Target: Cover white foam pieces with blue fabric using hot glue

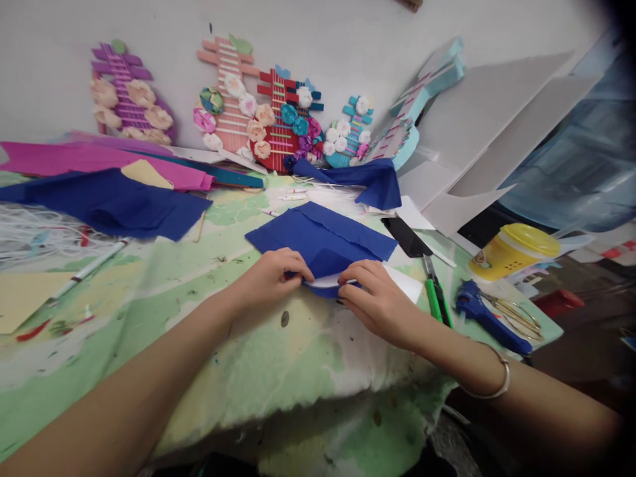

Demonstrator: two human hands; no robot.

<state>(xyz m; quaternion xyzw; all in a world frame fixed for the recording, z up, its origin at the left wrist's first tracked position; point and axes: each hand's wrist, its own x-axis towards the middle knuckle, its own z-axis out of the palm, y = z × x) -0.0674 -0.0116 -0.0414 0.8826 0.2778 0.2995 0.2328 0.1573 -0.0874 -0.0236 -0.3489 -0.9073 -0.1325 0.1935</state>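
A sheet of dark blue paper lies on the table in front of me, its near edge curled over a narrow white strip. My left hand pinches that edge on the left between thumb and fingers. On the right, my right hand grips the same edge, fingers bent over it. A piece of white paper shows from beneath, beside my right hand. My fingers partly hide the fold, and the picture is a little blurred.
To the right lie a black phone, a green cutter knife, a blue glue gun, scissors and a yellow cup. More blue paper lies left. Several flower-decorated paper guitars lean on the wall.
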